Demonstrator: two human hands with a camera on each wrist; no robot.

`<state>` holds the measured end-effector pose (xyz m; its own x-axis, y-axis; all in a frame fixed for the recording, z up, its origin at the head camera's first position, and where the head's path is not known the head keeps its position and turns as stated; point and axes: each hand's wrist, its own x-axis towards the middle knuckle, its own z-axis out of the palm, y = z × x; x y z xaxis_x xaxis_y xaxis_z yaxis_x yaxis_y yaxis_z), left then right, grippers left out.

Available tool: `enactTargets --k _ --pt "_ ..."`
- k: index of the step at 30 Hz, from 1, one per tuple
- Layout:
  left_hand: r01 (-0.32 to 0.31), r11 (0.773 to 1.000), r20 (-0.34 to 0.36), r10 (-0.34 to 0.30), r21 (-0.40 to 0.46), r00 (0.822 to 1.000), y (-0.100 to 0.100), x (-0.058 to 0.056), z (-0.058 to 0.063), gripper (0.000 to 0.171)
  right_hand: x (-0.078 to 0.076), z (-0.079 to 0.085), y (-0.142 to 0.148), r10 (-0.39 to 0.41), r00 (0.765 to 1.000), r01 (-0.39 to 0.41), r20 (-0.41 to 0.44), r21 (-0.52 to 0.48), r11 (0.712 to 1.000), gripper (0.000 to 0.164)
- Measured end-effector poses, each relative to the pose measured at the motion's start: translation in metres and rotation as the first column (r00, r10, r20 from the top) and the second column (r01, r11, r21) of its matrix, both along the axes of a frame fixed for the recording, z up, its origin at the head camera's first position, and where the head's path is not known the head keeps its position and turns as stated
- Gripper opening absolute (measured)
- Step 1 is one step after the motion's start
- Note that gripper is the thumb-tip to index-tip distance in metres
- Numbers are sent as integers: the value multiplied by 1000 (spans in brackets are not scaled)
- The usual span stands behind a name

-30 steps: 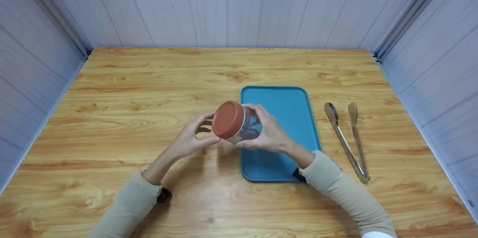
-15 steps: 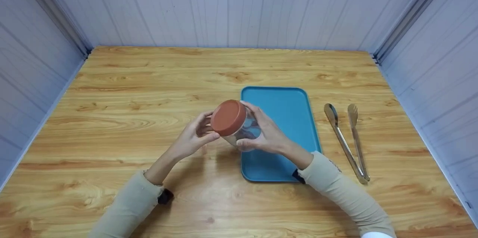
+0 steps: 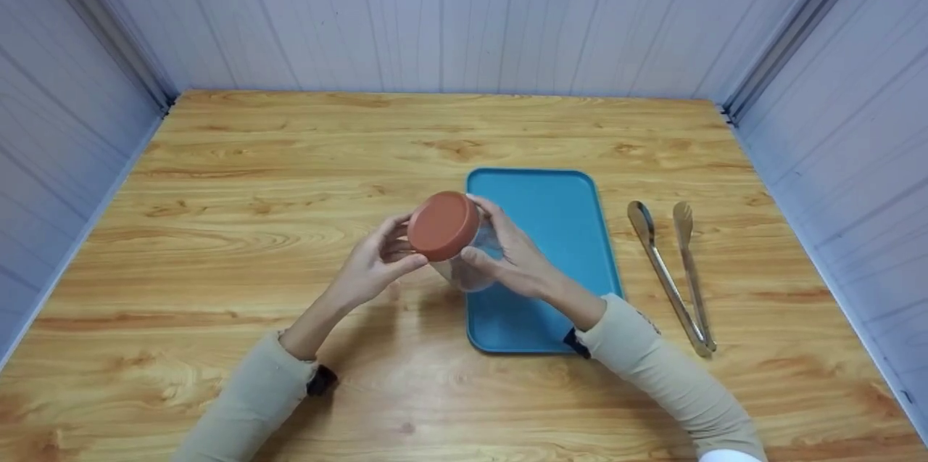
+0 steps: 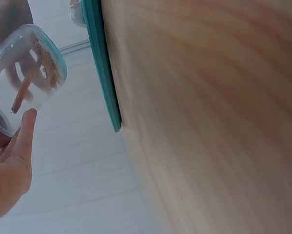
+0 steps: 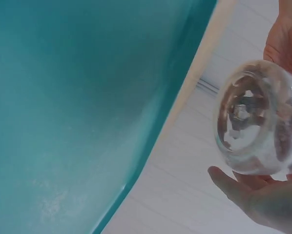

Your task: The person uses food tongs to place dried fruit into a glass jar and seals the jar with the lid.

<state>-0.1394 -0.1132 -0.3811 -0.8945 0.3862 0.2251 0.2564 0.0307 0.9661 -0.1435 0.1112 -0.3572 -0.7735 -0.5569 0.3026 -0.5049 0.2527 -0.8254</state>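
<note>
A clear jar (image 3: 464,277) with a reddish-brown lid (image 3: 442,225) is held tilted above the table, just over the left edge of a blue tray (image 3: 536,331). My left hand (image 3: 368,270) grips the lid from the left, its thumb at the near rim. From the other side my right hand (image 3: 522,259) holds the jar body, with the thumb close below the lid. Several brown pieces (image 4: 24,92) show through the glass in the left wrist view. The jar's round base (image 5: 243,117) faces the right wrist camera.
Metal tongs (image 3: 685,288) lie spread on the wooden table (image 3: 254,194), right of the tray. Pale panelled walls (image 3: 435,19) enclose the table at the back and both sides.
The jar has tipped more upright, so its lid faces further up and its base has swung down. My right thumb has shifted up towards the lid. Tray and tongs stay put.
</note>
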Motion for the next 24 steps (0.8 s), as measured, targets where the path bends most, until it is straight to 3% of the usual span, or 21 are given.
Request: enactTargets --k 3,8,15,24 --pt "-23 998 -58 20 -59 998 -1 4 10 56 -1 2 0 -6 1000 6 -11 -18 1000 63" --pt "-38 990 -123 22 -134 992 -5 3 16 57 -5 2 0 11 1000 -11 -15 -46 999 62" --pt "-51 965 -183 3 -256 983 -17 -13 -1 61 -11 -2 0 91 994 -84 60 -105 991 62" --pt "-58 934 -195 -13 -353 981 -27 -19 1 63 -20 -13 -5 156 973 -125 171 -184 975 62"
